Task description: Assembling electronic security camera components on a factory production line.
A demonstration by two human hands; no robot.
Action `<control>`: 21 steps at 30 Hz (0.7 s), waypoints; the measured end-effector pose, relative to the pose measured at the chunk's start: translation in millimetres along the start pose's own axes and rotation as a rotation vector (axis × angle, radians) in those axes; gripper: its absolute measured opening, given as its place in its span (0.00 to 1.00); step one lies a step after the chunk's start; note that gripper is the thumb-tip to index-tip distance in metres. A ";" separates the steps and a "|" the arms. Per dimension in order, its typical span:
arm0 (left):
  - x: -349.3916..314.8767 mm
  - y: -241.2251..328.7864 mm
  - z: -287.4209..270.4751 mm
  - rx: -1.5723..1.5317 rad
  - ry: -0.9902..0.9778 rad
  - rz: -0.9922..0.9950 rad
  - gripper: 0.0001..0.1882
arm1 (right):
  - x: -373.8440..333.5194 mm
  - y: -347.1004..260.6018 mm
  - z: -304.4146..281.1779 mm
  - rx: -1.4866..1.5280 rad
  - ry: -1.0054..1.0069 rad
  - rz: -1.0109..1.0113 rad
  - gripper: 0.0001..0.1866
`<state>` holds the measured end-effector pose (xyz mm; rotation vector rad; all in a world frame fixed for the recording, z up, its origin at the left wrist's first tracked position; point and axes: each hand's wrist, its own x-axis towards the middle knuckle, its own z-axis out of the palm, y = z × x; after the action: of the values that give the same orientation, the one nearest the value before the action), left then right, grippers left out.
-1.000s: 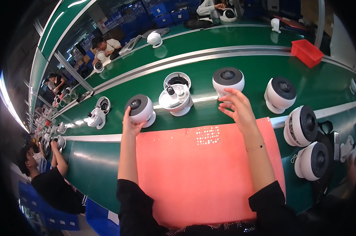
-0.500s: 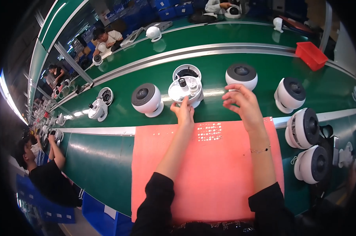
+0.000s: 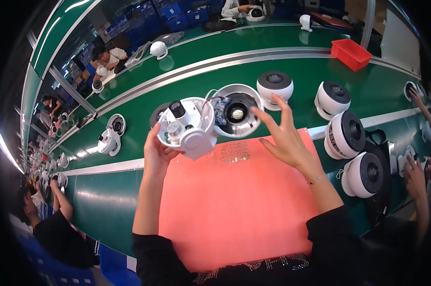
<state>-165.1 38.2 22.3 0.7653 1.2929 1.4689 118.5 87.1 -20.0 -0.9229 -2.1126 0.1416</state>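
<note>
My left hand [image 3: 159, 151] grips the left side of an opened white camera housing [image 3: 199, 143], lifted above the far end of the pink mat. A black lens barrel [image 3: 177, 109] and a clear round part [image 3: 174, 128] sit in this half. Joined to it by dark red wires, the round white cover [image 3: 238, 110] hangs open to the right, showing a circuit board and a black ring inside. My right hand [image 3: 286, 136] is open beside that cover, fingers spread, its fingertips close to the rim. Whether they touch it, I cannot tell.
The pink mat [image 3: 234, 214] bears rows of small shiny screws [image 3: 235, 151]. Closed white-and-black round cameras [image 3: 275, 85] stand along the belt and to the right. Another opened unit [image 3: 111, 136] stands left. Beyond are a red bin [image 3: 351, 54] and people at work.
My left hand has lifted the opened housing off the green belt and brought it nearer, its cover swinging out to the right. My right hand has come lower, beside the cover. The view has shifted.
</note>
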 end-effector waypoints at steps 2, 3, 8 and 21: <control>-9.7 -1.8 -2.0 -0.029 -0.085 0.025 0.24 | -13.7 1.9 3.2 -0.049 0.149 -0.149 0.24; -14.4 -1.6 0.4 -0.044 -0.120 0.036 0.25 | -21.3 0.5 -1.4 -0.054 0.206 -0.225 0.20; -10.7 -13.3 -3.3 -0.007 -0.241 -0.066 0.21 | -52.1 -17.9 -35.3 0.030 0.279 -0.453 0.12; -18.2 -109.6 40.2 0.793 -1.672 -0.238 0.15 | -104.4 -112.2 0.2 0.940 -0.616 0.547 0.23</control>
<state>-93.7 27.5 -71.1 1.6911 0.4566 -0.2277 97.2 -63.0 -42.7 -0.8693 -1.8594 1.7102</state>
